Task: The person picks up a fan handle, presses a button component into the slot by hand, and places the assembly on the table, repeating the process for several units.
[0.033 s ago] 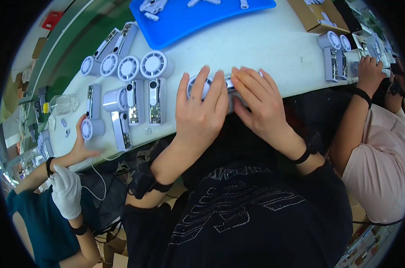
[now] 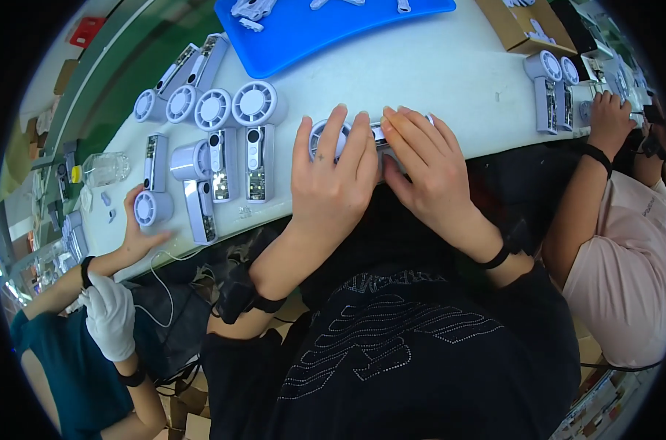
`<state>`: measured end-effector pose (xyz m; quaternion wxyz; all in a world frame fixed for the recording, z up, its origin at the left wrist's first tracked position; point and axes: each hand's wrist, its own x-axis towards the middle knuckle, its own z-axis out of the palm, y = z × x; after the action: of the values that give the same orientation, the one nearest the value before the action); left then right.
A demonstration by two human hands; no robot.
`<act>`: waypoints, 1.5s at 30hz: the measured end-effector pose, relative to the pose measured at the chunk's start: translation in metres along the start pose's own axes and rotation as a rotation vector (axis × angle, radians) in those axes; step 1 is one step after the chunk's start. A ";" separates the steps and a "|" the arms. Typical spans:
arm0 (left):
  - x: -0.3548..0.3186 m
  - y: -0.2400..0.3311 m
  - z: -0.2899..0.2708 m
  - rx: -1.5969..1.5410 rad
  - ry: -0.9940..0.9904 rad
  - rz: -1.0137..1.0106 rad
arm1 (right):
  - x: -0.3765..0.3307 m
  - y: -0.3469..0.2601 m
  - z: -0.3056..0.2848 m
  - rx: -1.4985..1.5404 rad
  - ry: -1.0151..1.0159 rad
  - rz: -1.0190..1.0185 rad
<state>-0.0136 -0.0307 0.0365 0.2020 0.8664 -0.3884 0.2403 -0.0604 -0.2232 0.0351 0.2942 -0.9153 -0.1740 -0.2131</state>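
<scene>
A pale lilac handheld fan [image 2: 319,133] lies crosswise at the table's front edge, under both my hands. My left hand [image 2: 331,176] covers its round fan head, fingers bent over the grille, which shows between them. On the handle end, my right hand [image 2: 430,169] presses its fingers along the top, with the thumb on the near side. Most of the handle is hidden by my fingers. Left of my left hand, a fan [image 2: 256,158] lies with its handle uncovered, showing buttons and a circuit board.
Several similar fans [image 2: 212,110] lie at the left. A blue tray [image 2: 296,51] with pale parts is at the back, a cardboard box [image 2: 520,37] at the back right. A co-worker's hand [image 2: 138,231] touches a fan at left; another co-worker's hand [image 2: 609,117] is at right.
The co-worker's bare hand at the left has shifted slightly, its thumb higher beside the fan. My own hands hold nearly the same pose on the fan.
</scene>
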 end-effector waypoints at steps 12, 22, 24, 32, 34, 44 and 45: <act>0.019 -0.026 -0.002 -0.417 -0.082 -0.142 | 0.000 0.021 0.004 0.130 0.074 0.056; -0.050 0.015 -0.038 -1.017 0.340 -0.890 | 0.012 -0.047 0.009 0.200 0.501 -0.063; -0.050 0.017 -0.052 -1.205 0.102 -0.800 | 0.008 -0.071 0.017 0.315 0.457 -0.133; -0.056 0.009 -0.106 -1.122 0.368 -0.871 | 0.008 -0.134 0.034 1.192 0.088 0.352; -0.070 0.012 -0.121 -1.084 0.407 -0.848 | 0.016 -0.100 0.030 1.160 -0.406 0.433; -0.087 0.025 -0.122 -1.249 0.320 -0.687 | 0.005 -0.106 0.025 1.267 -0.605 0.371; -0.088 0.023 -0.120 -1.271 0.306 -0.679 | 0.006 -0.106 0.026 1.276 -0.622 0.382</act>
<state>-0.1136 0.0697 0.0861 0.7803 0.6115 -0.1307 0.0111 -0.0952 -0.1246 0.0680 0.7387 -0.5985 -0.1772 0.2543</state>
